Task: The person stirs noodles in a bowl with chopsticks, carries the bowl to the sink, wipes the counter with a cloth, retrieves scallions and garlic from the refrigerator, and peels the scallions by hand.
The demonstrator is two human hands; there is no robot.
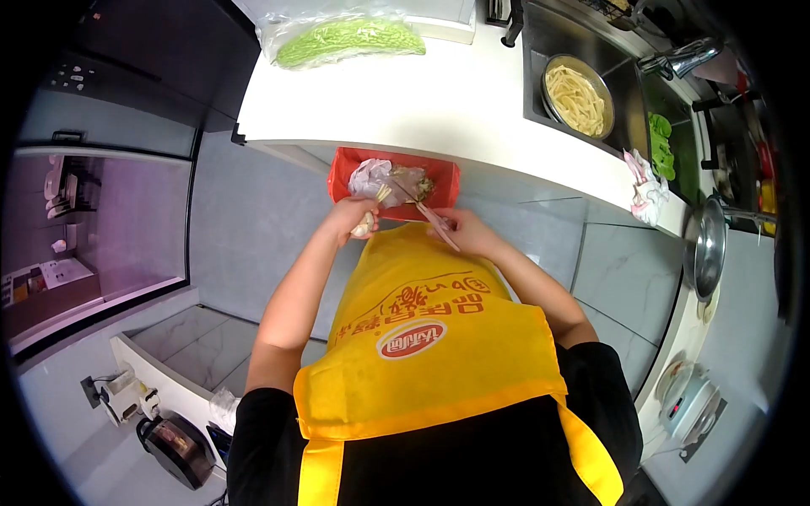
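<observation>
Over a red bin lined with bags and scraps, my left hand is closed round a pale bunch that looks like garlic, its thin stems pointing toward the bin. My right hand is closed on a long, thin pinkish tool, which looks like scissors or a knife; its tip points up and left over the bin, a little to the right of the stems. The fingers hide part of the tool and part of the bunch.
A white counter lies beyond the bin, with a bagged green gourd at the back left. At the right are a sink with a bowl of pale strips, a cloth and a metal pan.
</observation>
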